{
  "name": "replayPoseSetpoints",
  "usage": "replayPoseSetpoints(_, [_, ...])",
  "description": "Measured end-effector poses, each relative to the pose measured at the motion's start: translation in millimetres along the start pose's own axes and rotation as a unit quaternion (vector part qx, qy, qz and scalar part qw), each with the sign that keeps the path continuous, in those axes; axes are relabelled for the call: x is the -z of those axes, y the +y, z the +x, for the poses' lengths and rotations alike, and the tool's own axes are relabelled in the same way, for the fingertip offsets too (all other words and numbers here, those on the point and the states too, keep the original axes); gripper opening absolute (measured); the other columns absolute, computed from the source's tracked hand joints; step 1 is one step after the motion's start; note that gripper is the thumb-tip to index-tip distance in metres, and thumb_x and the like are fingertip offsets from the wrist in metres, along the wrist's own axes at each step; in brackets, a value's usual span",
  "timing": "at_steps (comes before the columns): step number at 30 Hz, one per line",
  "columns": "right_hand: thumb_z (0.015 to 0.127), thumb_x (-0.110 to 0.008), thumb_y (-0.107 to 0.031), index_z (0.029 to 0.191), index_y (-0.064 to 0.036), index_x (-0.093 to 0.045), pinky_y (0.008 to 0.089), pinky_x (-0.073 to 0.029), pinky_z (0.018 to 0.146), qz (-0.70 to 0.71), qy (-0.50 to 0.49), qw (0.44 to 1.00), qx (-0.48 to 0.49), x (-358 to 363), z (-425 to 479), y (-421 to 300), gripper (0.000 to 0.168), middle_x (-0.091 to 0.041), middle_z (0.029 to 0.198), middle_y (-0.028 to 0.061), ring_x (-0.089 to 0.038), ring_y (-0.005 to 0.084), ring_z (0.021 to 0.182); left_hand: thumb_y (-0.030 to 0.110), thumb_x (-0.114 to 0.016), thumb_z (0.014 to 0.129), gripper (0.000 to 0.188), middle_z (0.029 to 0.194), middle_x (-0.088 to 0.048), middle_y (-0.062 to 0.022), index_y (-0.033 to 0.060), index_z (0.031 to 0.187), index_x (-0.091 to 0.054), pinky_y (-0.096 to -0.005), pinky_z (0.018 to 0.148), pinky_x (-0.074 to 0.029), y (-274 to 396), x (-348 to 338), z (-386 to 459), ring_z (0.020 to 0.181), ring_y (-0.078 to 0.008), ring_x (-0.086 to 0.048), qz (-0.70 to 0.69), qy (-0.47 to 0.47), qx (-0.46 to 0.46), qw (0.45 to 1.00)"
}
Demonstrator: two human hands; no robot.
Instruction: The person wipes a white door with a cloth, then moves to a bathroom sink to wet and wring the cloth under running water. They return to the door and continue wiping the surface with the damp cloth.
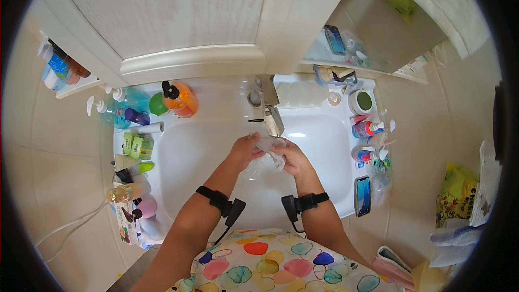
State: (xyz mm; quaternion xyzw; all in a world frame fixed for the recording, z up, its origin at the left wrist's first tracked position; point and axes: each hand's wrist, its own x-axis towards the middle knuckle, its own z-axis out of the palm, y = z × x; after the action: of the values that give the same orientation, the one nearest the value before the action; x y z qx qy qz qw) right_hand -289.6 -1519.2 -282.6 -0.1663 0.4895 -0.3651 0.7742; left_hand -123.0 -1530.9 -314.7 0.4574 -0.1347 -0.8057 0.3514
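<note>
A wet, whitish cloth [271,146] is stretched between my two hands just below the spout of a metal faucet [273,122], over the white washbasin [194,170]. My left hand [244,152] grips the cloth's left side, fingers curled. On the other side my right hand [292,156] pinches it, and a loose end hangs between the hands. Water appears to run down into the basin under the cloth. Both forearms wear black straps with small devices.
Pump bottles, including an orange soap bottle [184,100], boxes and tubes line the left rim. A smartphone [363,196], a green-lidded jar [360,102] and more bottles stand along the right. A cabinet door [170,12] overhangs the back. Towels hang at right.
</note>
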Motion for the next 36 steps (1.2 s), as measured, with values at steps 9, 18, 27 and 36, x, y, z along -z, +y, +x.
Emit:
replayPoseSetpoints(9, [0.081, -0.05, -0.015, 0.104, -0.002, -0.056, 0.0289, -0.048, 0.071, -0.284, 0.157, 0.943, -0.07, 32, 4, -12, 0.028, -0.059, 0.098, 0.0077, -0.057, 0.0174, 0.083, 0.039, -0.041, 0.095, 0.044, 0.11, -0.056, -0.0119, 0.0008, 0.116, -0.047, -0.0351, 0.084, -0.048, 28, -5, 1, 0.098, -0.0242, -0.057, 0.036, 0.039, -0.01, 0.999])
replayPoseSetpoints(18, [0.087, -0.054, -0.023, 0.105, -0.001, -0.055, 0.0288, -0.047, 0.08, 0.131, 0.098, 0.985, 0.049, 23, -2, -19, 0.028, -0.059, 0.097, 0.0101, -0.058, 0.019, 0.086, 0.033, -0.05, 0.093, 0.035, 0.098, -0.06, -0.0048, 0.0044, 0.111, -0.055, -0.0292, 0.074, -0.047, 18, 2, 1, 0.084, -0.0139, -0.056, 0.124, 0.017, -0.024, 0.992])
replayPoseSetpoints(27, [0.086, -0.055, -0.012, 0.114, -0.002, -0.05, 0.0345, -0.047, 0.087, 0.087, 0.081, 0.985, 0.126, 38, 5, -18, 0.031, -0.059, 0.106, 0.0097, -0.058, 0.0227, 0.096, 0.025, -0.057, 0.089, 0.032, 0.092, -0.061, -0.0011, 0.0061, 0.113, -0.056, -0.0242, 0.068, -0.043, 11, 2, 16, 0.079, -0.0104, -0.056, 0.145, 0.022, -0.047, 0.988])
replayPoseSetpoints(36, [0.089, -0.054, -0.015, 0.115, -0.004, -0.05, 0.0346, -0.047, 0.087, 0.082, 0.082, 0.979, 0.17, 23, -9, -36, 0.029, -0.059, 0.108, 0.0099, -0.058, 0.0229, 0.097, -0.004, -0.066, 0.075, 0.049, 0.101, -0.063, -0.0082, -0.0001, 0.121, -0.05, -0.0269, 0.08, -0.047, 8, -7, 21, 0.089, -0.0138, -0.06, 0.188, -0.042, -0.12, 0.974])
